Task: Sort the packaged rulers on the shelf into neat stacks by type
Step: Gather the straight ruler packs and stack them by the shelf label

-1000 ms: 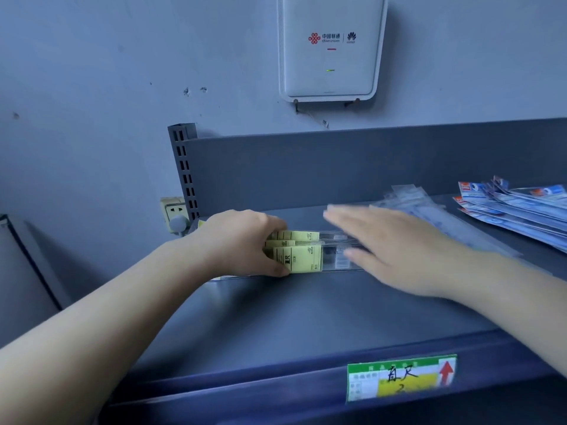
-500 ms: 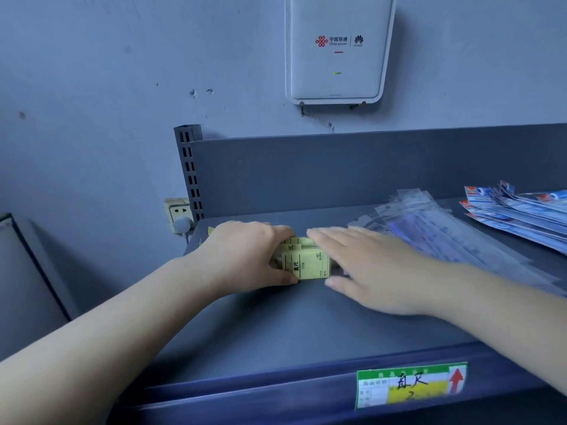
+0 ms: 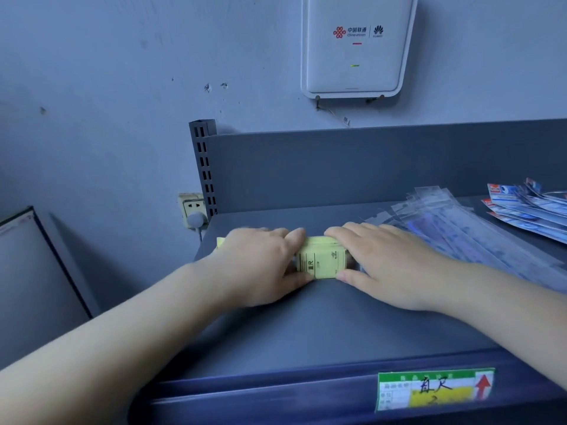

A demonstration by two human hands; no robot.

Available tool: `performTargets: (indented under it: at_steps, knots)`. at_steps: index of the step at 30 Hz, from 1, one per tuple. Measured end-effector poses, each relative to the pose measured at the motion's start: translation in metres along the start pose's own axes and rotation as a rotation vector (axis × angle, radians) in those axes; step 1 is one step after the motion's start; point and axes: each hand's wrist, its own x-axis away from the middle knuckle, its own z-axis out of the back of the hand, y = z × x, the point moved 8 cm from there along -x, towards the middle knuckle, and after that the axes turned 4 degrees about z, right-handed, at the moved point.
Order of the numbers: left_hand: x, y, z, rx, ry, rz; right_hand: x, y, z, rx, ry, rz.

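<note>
A stack of rulers with yellow labels (image 3: 322, 259) lies at the left end of the grey shelf (image 3: 306, 332). My left hand (image 3: 260, 265) grips its left part, fingers over the top and thumb on the near edge. My right hand (image 3: 389, 265) lies flat on its right part, fingers straight, thumb against the near edge. Most of the stack is hidden under both hands. A fanned pile of rulers in clear sleeves (image 3: 460, 237) lies just right of my right hand. A loose pile of blue and red packaged rulers (image 3: 527, 210) sits at the far right.
The shelf's back panel (image 3: 368, 167) rises behind the piles, with a slotted upright (image 3: 202, 167) at its left corner. A price label (image 3: 435, 389) is on the front lip. A wall socket (image 3: 191, 207) and a white router box (image 3: 356, 47) are on the wall.
My right hand has slid left along the yellow-label rulers until it nearly meets my left hand. The labelled ends now sit gathered in one stack. The left hand kept its hold.
</note>
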Motion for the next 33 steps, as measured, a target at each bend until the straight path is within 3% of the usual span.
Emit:
performTargets:
  at_steps: [3,7,11,19,22,25,27,29,31,33]
  knots:
    - [-0.003,-0.01,-0.009,0.049,-0.094,0.036,0.0,0.001,0.0,-0.013,0.015,0.006]
    - [0.003,-0.017,0.008,0.017,0.09,-0.029,0.0,0.001,0.002,-0.04,0.048,0.013]
    - [0.008,-0.009,-0.015,-0.066,-0.088,-0.067,-0.001,0.001,0.002,-0.066,0.029,0.012]
    - [0.002,-0.024,0.004,0.119,-0.088,0.066,-0.009,0.003,-0.004,-0.167,-0.114,0.017]
    - [0.001,-0.044,0.042,0.211,0.2,0.093,-0.012,0.016,0.006,-0.408,-0.027,-0.033]
    - [0.017,-0.069,0.085,0.384,0.623,0.257,-0.016,0.028,0.021,-0.629,0.138,-0.071]
    - [0.027,-0.075,0.096,0.42,0.811,0.358,-0.02,0.031,0.028,-0.75,0.217,-0.07]
    - [0.02,-0.076,0.087,0.7,0.759,0.431,-0.023,0.029,0.032,-0.905,0.271,-0.075]
    - [0.002,-0.062,0.068,1.045,0.541,0.466,-0.027,0.027,0.034,-1.066,0.313,-0.084]
    - [-0.013,-0.045,0.058,1.227,0.452,0.423,-0.031,0.022,0.036,-1.12,0.33,-0.072]
